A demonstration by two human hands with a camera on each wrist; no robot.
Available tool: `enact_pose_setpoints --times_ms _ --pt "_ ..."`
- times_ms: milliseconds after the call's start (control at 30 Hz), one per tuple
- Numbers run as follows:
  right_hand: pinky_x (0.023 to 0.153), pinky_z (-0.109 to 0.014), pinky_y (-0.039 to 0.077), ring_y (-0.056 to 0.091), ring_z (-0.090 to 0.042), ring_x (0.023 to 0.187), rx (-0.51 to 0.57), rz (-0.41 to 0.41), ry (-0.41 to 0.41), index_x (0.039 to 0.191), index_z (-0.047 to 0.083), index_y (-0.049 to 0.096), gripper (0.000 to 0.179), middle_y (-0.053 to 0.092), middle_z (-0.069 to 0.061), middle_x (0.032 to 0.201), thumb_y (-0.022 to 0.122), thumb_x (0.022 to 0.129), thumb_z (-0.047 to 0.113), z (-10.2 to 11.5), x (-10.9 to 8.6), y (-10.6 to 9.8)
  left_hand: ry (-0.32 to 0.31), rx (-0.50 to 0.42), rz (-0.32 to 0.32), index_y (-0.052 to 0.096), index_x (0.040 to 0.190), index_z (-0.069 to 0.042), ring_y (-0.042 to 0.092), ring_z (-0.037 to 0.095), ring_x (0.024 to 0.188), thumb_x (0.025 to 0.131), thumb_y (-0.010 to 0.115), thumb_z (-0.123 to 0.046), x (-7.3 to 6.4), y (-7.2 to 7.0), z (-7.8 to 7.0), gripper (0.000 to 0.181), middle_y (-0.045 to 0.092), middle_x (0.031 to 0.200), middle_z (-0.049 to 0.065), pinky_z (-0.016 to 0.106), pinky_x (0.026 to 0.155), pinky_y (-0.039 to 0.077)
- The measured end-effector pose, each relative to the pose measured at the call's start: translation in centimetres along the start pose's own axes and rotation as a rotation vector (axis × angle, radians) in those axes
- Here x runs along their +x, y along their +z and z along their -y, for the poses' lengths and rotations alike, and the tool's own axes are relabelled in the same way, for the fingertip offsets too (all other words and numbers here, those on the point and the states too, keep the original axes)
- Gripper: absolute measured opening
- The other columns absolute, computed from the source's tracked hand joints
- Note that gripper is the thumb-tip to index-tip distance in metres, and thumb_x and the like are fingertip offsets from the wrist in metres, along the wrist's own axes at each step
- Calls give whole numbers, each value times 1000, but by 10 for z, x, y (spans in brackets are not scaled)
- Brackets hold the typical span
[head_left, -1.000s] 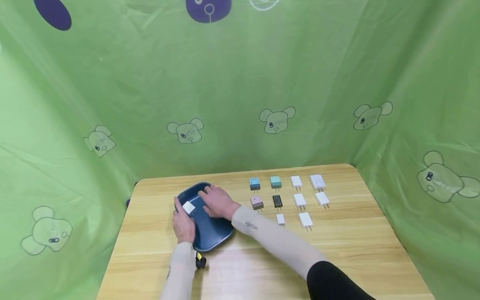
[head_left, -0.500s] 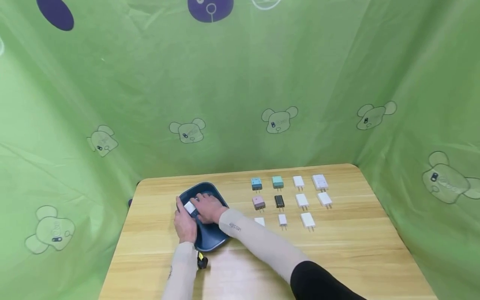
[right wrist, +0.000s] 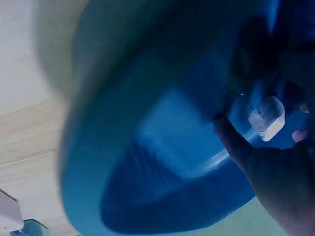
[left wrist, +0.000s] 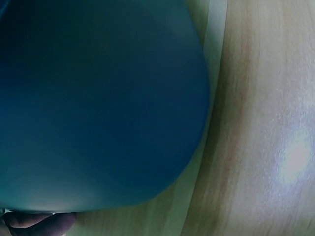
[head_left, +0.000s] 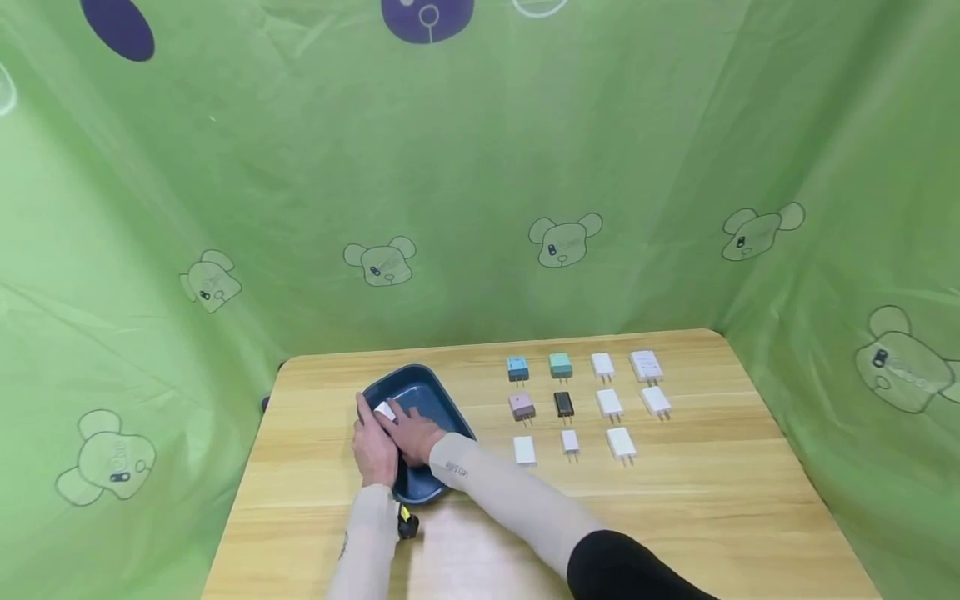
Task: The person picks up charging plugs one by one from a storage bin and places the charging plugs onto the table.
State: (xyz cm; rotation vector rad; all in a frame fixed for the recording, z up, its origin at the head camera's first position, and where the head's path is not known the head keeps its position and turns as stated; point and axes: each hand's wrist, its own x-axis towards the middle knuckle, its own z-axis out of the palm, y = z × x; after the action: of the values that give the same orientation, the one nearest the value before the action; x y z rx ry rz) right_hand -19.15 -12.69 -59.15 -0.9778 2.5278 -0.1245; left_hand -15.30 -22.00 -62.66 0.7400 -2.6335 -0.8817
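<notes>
A dark blue basin (head_left: 442, 404) stands on the wooden table, with a white charger (head_left: 385, 410) inside by its left wall. My left hand (head_left: 375, 450) grips that left side; in the left wrist view its fingers (left wrist: 42, 223) show at the edge of the basin (left wrist: 108, 113). My right hand (head_left: 414, 433) reaches into the basin, its fingertips right at the charger. The right wrist view has the right hand (right wrist: 280, 182) with a digit stretched out, apart from the charger (right wrist: 268, 118). Part of the charger is hidden by the hands.
Right of the basin, several chargers lie in rows, prongs toward me, among them a blue one (head_left: 517, 367), a green one (head_left: 560, 365), a pink one (head_left: 522, 406) and a black one (head_left: 564, 404). A green curtain (head_left: 480, 167) surrounds the table.
My right hand has moved left and nearer inside the basin, over to the charger by the left wall. The left hand keeps its hold. The sleeve has uncovered another white charger on the table.
</notes>
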Motion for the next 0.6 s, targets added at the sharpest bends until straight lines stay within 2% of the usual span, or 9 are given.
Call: enact_pose_setpoints --times_ms 133,300,433,533,600 --pt "103 -44 57 36 -39 151 -45 -15 2 163 37 16 97 11 -1 173 72 88 10 2 1 1 -6 5 7 17 163 -12 65 54 101 97 54 -5 0 -1 1 76 61 118 37 62 88 56" --pt "107 -43 55 35 -36 152 -125 -2 6 163 34 15 103 9 5 174 78 84 15 2 -1 3 -3 2 -2 20 162 -12 66 53 98 93 59 -4 -3 0 2 80 62 116 37 61 86 56" --pt "111 -40 52 39 -33 150 -202 -7 4 164 33 16 94 11 8 173 72 90 20 4 -1 0 18 -6 -40 23 161 -12 66 54 95 95 58 -6 -2 1 3 75 63 113 37 62 84 56" --pt "116 -41 48 41 -33 149 -215 -10 4 163 32 18 84 14 9 173 66 95 18 6 0 -5 30 -7 -64 26 160 -11 66 54 93 99 54 -9 -1 1 3 67 63 111 37 63 82 55" --pt "116 -42 48 41 -33 149 -201 -12 10 163 32 20 83 15 11 172 66 95 16 7 0 -7 30 0 -67 27 160 -10 66 54 92 100 52 -10 -1 2 2 65 63 110 37 63 81 55"
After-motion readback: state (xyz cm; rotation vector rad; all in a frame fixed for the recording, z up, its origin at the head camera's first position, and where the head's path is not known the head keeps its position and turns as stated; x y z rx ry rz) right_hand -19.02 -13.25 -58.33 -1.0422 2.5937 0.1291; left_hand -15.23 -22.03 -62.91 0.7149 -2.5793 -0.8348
